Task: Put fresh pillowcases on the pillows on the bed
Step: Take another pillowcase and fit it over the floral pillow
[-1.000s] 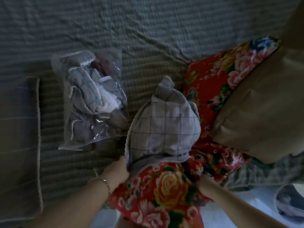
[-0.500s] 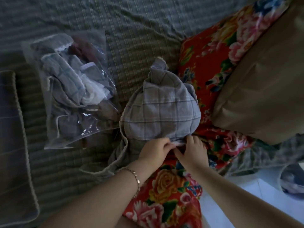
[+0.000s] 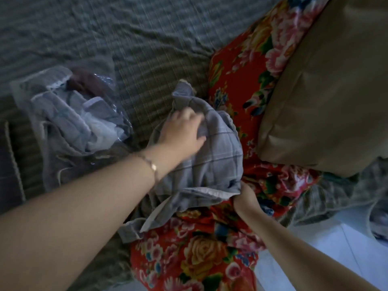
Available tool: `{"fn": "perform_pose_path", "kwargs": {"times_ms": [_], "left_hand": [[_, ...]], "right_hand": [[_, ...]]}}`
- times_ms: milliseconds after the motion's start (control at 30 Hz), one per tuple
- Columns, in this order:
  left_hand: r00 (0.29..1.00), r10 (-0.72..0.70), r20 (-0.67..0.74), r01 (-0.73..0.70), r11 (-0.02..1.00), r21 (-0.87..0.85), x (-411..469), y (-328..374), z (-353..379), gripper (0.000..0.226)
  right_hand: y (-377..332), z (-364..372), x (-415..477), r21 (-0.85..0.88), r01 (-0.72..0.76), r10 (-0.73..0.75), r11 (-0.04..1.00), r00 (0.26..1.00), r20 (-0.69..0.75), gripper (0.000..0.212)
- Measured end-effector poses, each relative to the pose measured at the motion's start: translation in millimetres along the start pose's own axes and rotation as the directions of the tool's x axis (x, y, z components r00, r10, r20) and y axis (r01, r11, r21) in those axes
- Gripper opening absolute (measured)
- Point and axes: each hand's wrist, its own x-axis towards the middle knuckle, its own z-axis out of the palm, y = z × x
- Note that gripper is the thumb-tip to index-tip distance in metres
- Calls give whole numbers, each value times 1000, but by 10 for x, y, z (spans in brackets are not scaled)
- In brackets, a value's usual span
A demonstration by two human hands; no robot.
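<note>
One pillowcase [image 3: 212, 164] is partly on; none is finished, as far as can be seen. Grey check cloth is bunched over the far end of the floral pillow [image 3: 195, 257], and the near end at 6 o'clock is left bare. The pillowcase sits at frame centre on the bed [image 3: 126, 28], crumpled, with its open hem towards 6 o'clock and one corner poking out at its 12 o'clock.

Left hand [image 3: 184, 131] is clamped into the cloth near the top of the bundle, fingers curled in; it is blurred. Right hand [image 3: 244, 199] is closed on the hem at 4 o'clock, fingertips hidden under the cloth.

Judged left to do: hem pulled down the full length, corners seated.

Tan pillow [image 3: 325, 91] at 2 o'clock is not in grey check. More floral fabric lies under it; same pillow or a second cannot be told. More grey linen is held in a clear bag [image 3: 69, 114] at 9 o'clock, probably the next pillowcase.
</note>
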Motion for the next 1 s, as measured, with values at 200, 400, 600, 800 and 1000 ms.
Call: {"fn": "perform_pose_path", "kwargs": {"times_ms": [200, 400, 600, 800, 1000], "left_hand": [[929, -235, 287, 266, 961, -75, 274, -96, 57, 20], [523, -540, -659, 52, 792, -608, -636, -670, -344, 24], [764, -642, -73, 546, 702, -457, -670, -836, 97, 40], [956, -94, -280, 110, 993, 44, -776, -459, 361, 49], [987, -161, -10, 160, 967, 198, -1042, -431, 571, 14]], "right_hand": [[-186, 77, -629, -575, 482, -343, 661, 876, 341, 26], [-463, -161, -1025, -599, 541, -529, 591, 820, 218, 22], [-360, -197, -259, -936, 263, -473, 235, 872, 126, 16], [-180, -332, -19, -884, 413, -617, -218, 643, 453, 58], [-233, -335, -52, -727, 605, -496, -326, 545, 676, 51]]}}
